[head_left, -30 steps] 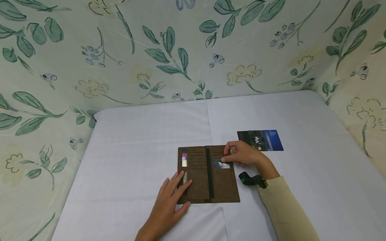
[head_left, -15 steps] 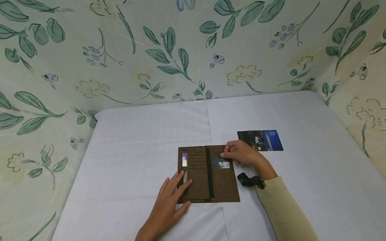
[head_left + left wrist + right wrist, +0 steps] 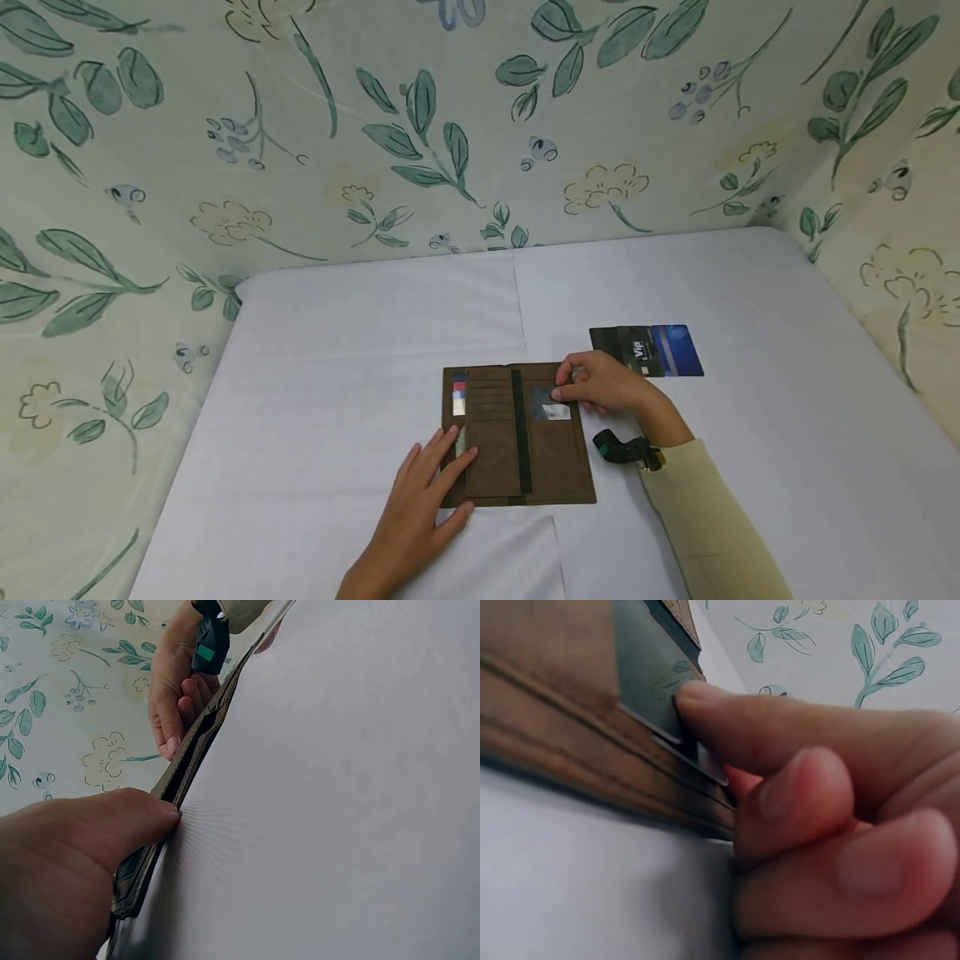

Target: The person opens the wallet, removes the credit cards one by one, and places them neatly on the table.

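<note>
A brown long wallet point(image 3: 491, 467) lies unfolded on the white cloth, a dark elastic band point(image 3: 521, 442) running down it. My left hand point(image 3: 412, 500) rests on its lower left part with fingers spread; in the left wrist view the thumb point(image 3: 142, 817) touches the wallet's edge. At the upper right, a dark grey card point(image 3: 542, 408) with a whitish patch sits in a pocket. My right hand point(image 3: 603, 383) pinches this card near its right edge; the right wrist view shows the thumb point(image 3: 727, 720) on the card face point(image 3: 641, 667). The curled fingers hide part of the grip.
Behind the right hand lie a black card marked VIP point(image 3: 637, 350) and a blue card point(image 3: 681, 350), side by side or overlapping. A colourful card point(image 3: 459, 396) shows at the wallet's left. A patterned curtain point(image 3: 420, 133) borders the white-covered table point(image 3: 337, 358).
The right thumb slid slightly up and left over the card, then back down. The left hand and the wallet look unmoved.
</note>
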A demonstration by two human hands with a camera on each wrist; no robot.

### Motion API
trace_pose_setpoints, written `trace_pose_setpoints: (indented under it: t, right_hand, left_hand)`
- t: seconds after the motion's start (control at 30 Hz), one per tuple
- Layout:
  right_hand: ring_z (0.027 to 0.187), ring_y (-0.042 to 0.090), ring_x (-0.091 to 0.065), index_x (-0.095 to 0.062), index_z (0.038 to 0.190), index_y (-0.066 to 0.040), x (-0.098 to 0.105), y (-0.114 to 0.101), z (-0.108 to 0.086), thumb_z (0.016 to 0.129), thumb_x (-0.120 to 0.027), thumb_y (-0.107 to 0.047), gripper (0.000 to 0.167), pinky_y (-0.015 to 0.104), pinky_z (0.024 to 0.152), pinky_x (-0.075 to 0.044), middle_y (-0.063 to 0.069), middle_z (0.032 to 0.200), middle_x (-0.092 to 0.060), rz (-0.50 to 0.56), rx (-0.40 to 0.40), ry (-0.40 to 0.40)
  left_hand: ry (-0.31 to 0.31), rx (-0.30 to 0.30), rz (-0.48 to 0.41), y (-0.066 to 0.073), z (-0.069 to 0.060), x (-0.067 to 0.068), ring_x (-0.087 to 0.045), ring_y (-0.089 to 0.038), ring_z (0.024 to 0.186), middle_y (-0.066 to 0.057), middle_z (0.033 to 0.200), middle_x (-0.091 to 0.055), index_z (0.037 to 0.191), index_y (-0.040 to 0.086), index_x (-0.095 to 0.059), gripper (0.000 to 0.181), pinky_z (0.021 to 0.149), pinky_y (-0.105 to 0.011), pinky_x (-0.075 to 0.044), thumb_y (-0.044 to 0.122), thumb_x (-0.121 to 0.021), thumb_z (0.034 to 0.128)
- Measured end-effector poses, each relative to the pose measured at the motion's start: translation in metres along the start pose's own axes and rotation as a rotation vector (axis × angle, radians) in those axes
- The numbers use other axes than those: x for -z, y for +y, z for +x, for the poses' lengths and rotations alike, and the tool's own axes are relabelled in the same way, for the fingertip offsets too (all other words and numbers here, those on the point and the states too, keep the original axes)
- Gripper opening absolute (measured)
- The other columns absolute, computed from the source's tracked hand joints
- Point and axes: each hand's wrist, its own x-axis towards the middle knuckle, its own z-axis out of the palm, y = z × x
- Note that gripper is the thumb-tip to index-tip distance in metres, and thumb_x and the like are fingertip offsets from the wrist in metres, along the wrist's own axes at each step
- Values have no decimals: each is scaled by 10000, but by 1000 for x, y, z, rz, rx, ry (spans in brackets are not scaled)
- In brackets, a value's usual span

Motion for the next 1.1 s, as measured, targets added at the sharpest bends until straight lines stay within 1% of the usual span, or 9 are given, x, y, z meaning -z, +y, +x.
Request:
trace_pose_setpoints:
  t: [0.17, 0.3, 0.37, 0.47, 0.6, 0.73, 0.93, 1.0, 1.1]
  right_hand:
    - [406, 138, -396, -607, 957, -106, 0, 1, 0, 899, -681, -240, 164, 261, 410, -342, 9, 522, -490, 1, 6, 47]
    - [407, 140, -399, -605, 977, -103, -1, 2, 0, 893, -687, -261, 197, 266, 414, -353, 13, 530, -496, 29, 2, 83]
    - [411, 137, -410, -607, 1000, -101, 0, 3, 0, 866, -720, -273, 245, 256, 407, -348, 20, 539, -504, 43, 10, 76]
    - [418, 131, -428, -609, 1041, -79, 1, 6, -2, 828, -763, -252, 315, 236, 397, -343, 34, 552, -509, 76, 40, 36]
    - [413, 129, -437, -607, 1068, -46, 2, 4, -5, 834, -757, -192, 314, 227, 395, -352, 38, 552, -507, 85, 76, 7]
    - [407, 136, -442, -622, 1054, -55, 3, 6, -3, 838, -752, -192, 286, 234, 393, -356, 33, 549, -518, 80, 86, 16]
    - [407, 135, -432, -624, 1045, -47, 2, 7, -1, 863, -720, -167, 237, 231, 389, -325, 23, 558, -505, 86, 89, 36]
    - [414, 133, -432, -622, 1040, -41, 1, 7, -1, 873, -702, -164, 221, 234, 393, -318, 16, 570, -504, 79, 87, 54]
    - [432, 132, -432, -621, 1038, -40, 0, 6, -1, 882, -683, -162, 208, 236, 403, -315, 10, 589, -506, 93, 57, 93]
  left_hand:
    - [1, 3, 2, 0, 0, 0, -273, -303, 1426, -70, 1567, -284, 1442, 244, -462, 637, 1094, -584, -241, 364, -695, 860]
    - [4, 3, 4, 0, 0, 0, -269, -302, 1428, -67, 1569, -281, 1444, 247, -459, 643, 1095, -582, -239, 358, -698, 857]
    - [3, 5, 1, 0, 0, 0, -267, -301, 1429, -65, 1569, -280, 1444, 247, -459, 641, 1095, -583, -237, 356, -698, 859]
    - [-3, 8, -4, 1, 0, 0, -263, -297, 1431, -62, 1570, -277, 1443, 246, -461, 639, 1098, -582, -233, 360, -696, 861]
    - [-10, 15, -2, 1, 0, 0, -259, -292, 1433, -59, 1572, -273, 1443, 249, -461, 638, 1104, -577, -227, 368, -697, 861]
    - [-7, 17, 0, 0, -1, 0, -260, -293, 1433, -57, 1572, -273, 1444, 253, -459, 645, 1103, -578, -229, 362, -703, 857]
    - [8, 1, -1, 0, -1, -2, -267, -299, 1429, -63, 1571, -277, 1447, 248, -455, 654, 1095, -586, -237, 348, -710, 853]
    - [9, -2, -1, 0, -1, -1, -268, -300, 1429, -65, 1570, -277, 1447, 246, -454, 653, 1095, -586, -238, 350, -707, 854]
    - [7, -2, 0, 0, 0, -1, -269, -301, 1428, -66, 1570, -278, 1446, 245, -456, 648, 1096, -585, -237, 352, -704, 856]
